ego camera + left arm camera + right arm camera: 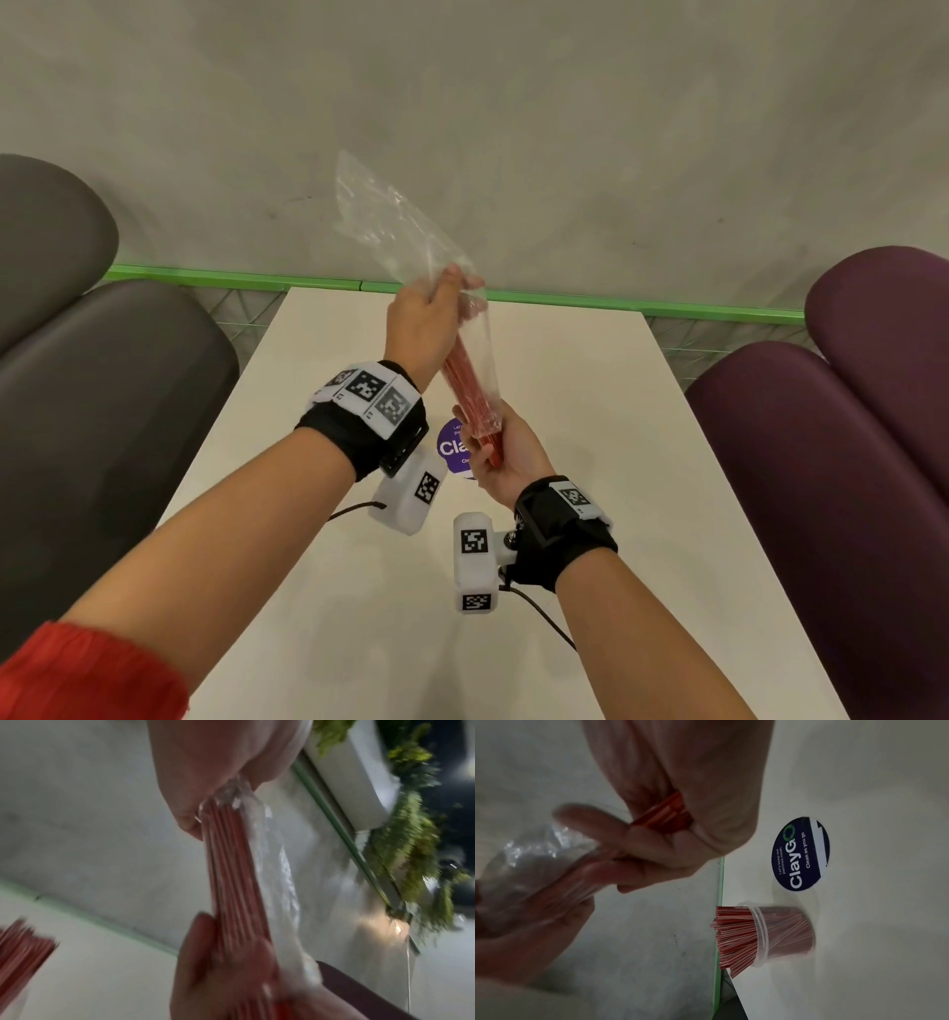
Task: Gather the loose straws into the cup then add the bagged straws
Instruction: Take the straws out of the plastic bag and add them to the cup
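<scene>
A clear plastic bag (411, 241) is gripped by the left hand (426, 318) above a white table (590, 462), its fingers curled round the crumpled plastic at mid-length, with the empty upper part of the bag rising up and to the left. A bundle of red bagged straws (464, 390) is held slanting below that hand, and its lower end is clasped by the right hand (500, 452), fingers and thumb closed round the straws where they leave the bag.

In the head view the cup is hidden behind the hands and wrist cameras; only part of a round purple sticker (452, 447) is seen on the table. In the right wrist view the clear plastic cup (782, 935) is shown standing on the table just beside the sticker, packed with red-and-white striped straws (731, 937) that fan out past its rim. In the left wrist view, which is blurred, the bagged bundle is seen stretched between both hands, and the tips of the cup's straws appear at the lower left edge. Green foliage (411, 841) along a wall ledge is shown in that view alone.

Grey seats (102, 360) are seen to the left of the table and purple seats (847, 411) to the right.
</scene>
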